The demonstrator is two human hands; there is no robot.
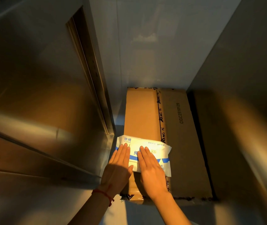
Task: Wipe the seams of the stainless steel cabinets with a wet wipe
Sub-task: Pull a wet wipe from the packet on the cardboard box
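A white and blue pack of wet wipes (157,147) lies flat on a cardboard box (183,143) low in the middle of the head view. My left hand (119,166) rests flat on the pack's left part, fingers straight. My right hand (151,169) lies flat on its middle, fingers straight too. Stainless steel cabinets stand on both sides: a left cabinet face (37,95) with a vertical seam (90,75) running down to the box, and a right cabinet wall (243,95).
The cardboard box fills the narrow gap between the steel walls, with a back steel panel (145,46) behind it. A horizontal ledge (32,151) crosses the left cabinet. A red string sits on my left wrist (104,193).
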